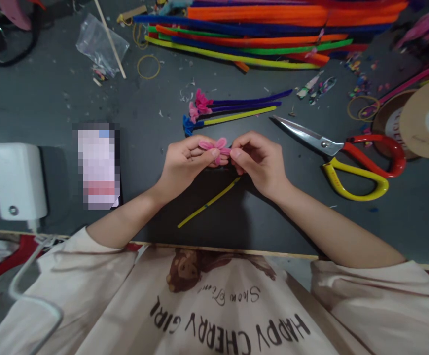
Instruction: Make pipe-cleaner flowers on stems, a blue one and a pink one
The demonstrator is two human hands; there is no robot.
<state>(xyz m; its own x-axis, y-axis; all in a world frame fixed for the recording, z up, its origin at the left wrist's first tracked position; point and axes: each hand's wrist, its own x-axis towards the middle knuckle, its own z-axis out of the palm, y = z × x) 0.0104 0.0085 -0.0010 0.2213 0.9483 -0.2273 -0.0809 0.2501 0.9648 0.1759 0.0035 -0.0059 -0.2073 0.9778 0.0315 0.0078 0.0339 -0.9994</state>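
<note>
Pink pipe-cleaner flower (214,146) on yellow-green stem (209,202), pinched above dark table.

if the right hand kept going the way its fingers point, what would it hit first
The right hand points left across the pink flower, so it would most likely meet the left hand first, whose fingertips almost touch it already.

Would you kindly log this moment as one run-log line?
left hand: pinching pink flower | right hand: pinching flower base | yellow stem: hangs below | scissors: right, on table

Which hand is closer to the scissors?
Right. The right hand pinches the pink flower just beside the scissors, blade tip close to its knuckles. The left hand holds the flower's other side, farther from them.
</note>
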